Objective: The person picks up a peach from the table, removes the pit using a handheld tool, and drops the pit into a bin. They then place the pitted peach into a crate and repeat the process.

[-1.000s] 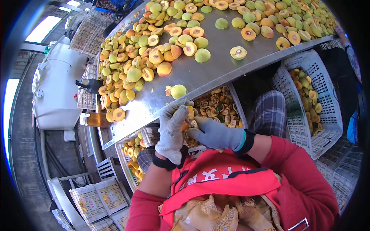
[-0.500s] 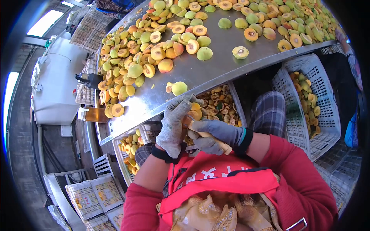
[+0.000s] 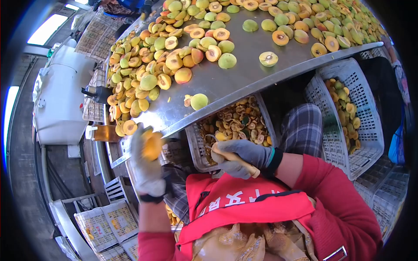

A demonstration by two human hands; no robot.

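My left hand (image 3: pixel 148 167), in a grey glove, is smeared by motion at the table's near left corner. A yellow-orange peach half (image 3: pixel 152 145) is against its fingers. In front of my apron, my gloved right hand (image 3: pixel 250 156) is wrapped round a pitting tool (image 3: pixel 237 159) with a pale wooden handle and a thin curved metal end. Below that metal end stands a crate (image 3: pixel 194 150) of peach stones and scraps (image 3: pixel 241 119). Nearest on the table are a halved peach (image 3: pixel 199 102) and a small scrap beside it.
Many cut peaches (image 3: pixel 148 81) are piled across the metal table (image 3: pixel 244 78). A white crate (image 3: pixel 370 126) with peach halves is at the right. A jar of amber liquid (image 3: pixel 106 133) is by the table's left edge. Stacked crates (image 3: pixel 106 224) stand at lower left.
My left hand has moved left and away from the tool, carrying the peach half. My right hand stays nearly in place with the pitting tool, whose curved end now shows.
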